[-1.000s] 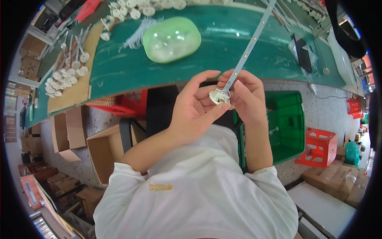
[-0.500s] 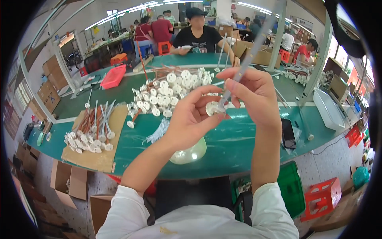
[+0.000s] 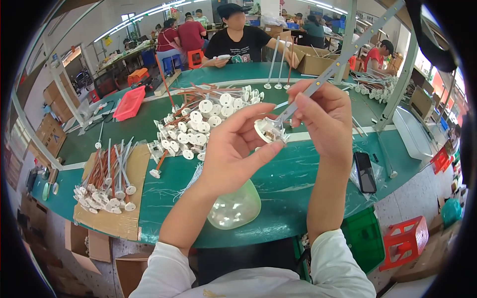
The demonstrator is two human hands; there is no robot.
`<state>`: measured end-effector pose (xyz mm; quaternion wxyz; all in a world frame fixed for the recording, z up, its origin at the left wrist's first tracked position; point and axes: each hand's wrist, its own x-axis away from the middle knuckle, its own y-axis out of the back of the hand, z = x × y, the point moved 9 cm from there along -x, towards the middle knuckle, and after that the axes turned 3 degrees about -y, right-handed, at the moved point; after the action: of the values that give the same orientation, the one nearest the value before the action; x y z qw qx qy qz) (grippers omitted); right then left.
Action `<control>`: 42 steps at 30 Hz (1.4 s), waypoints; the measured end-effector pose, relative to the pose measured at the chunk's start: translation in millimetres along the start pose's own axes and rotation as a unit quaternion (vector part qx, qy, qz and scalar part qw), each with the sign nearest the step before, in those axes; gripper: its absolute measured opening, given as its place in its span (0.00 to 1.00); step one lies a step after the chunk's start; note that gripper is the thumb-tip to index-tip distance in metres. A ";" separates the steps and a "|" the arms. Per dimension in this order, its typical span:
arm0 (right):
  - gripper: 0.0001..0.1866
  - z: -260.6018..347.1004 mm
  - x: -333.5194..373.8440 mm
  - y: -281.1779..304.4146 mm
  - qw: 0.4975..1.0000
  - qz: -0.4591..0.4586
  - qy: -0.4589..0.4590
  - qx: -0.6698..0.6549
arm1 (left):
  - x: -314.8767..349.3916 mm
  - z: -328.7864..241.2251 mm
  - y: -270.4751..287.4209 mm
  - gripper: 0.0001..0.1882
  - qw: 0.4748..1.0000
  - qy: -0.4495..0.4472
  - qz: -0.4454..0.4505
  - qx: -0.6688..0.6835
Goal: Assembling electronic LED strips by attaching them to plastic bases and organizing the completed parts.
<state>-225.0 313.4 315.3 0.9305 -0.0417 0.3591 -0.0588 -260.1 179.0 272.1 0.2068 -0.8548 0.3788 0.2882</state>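
Note:
Above the green table [image 3: 278,208], my left hand [image 3: 231,156] is closed around a white round plastic base [image 3: 268,131], its open inner side partly showing. A long narrow LED strip [image 3: 350,52] with small yellow squares slants up to the right from that base. My right hand [image 3: 325,116] pinches the strip between thumb and fingers near its lower end. Whether strip and base are fastened cannot be told. Behind my left hand spreads a big pile of similar white round bases [image 3: 196,126], with grey and brown strips among them.
Left, more bases with strips [image 3: 107,193] lie on cardboard [image 3: 131,218]. Below my hands is a pale green bowl [image 3: 234,206], beside thin white wires [image 3: 194,181]. A phone [image 3: 365,172] and white tray [image 3: 411,133] lie right. A co-worker [image 3: 241,44] sits opposite; a red basket [image 3: 130,103] stands far left.
The strip has swung to lean further right, and the base has turned with its inner side more exposed. My view has shifted slightly. The person opposite has turned their head.

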 end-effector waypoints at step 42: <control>0.08 -282.6 -263.5 116.6 0.968 -0.149 -0.050 -0.197 | -291.6 202.3 221.4 0.18 0.935 0.043 -0.256 -0.241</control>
<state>-599.7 455.5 267.4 0.9014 -0.2800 0.3064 -0.1232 -657.2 309.8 280.1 0.0452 -0.9587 0.0750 0.2707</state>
